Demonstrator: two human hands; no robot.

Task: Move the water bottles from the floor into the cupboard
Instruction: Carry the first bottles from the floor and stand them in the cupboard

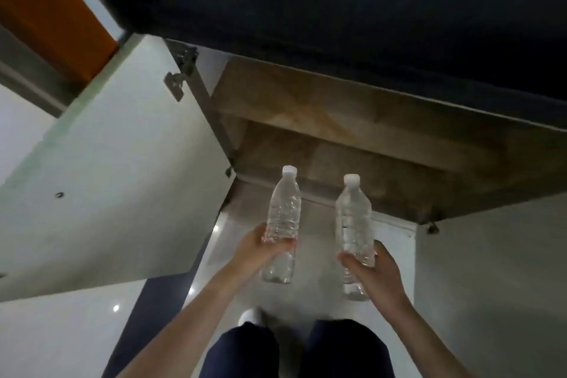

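I hold two clear water bottles with white caps, upright, above the floor. My left hand (264,247) grips the left bottle (283,212) around its lower half. My right hand (372,267) grips the right bottle (352,218) low on its body. Both caps point toward the open cupboard (352,138) just ahead, whose brown wooden shelf and floor lie bare. The bottles hang in front of the cupboard's lower front edge, outside it.
The cupboard's white left door (116,178) stands swung open at my left, hinges (181,70) showing. A dark countertop (368,9) overhangs the cupboard. A white panel (491,270) closes off the right. My knees (294,350) and a white shoe (250,316) are over the glossy floor.
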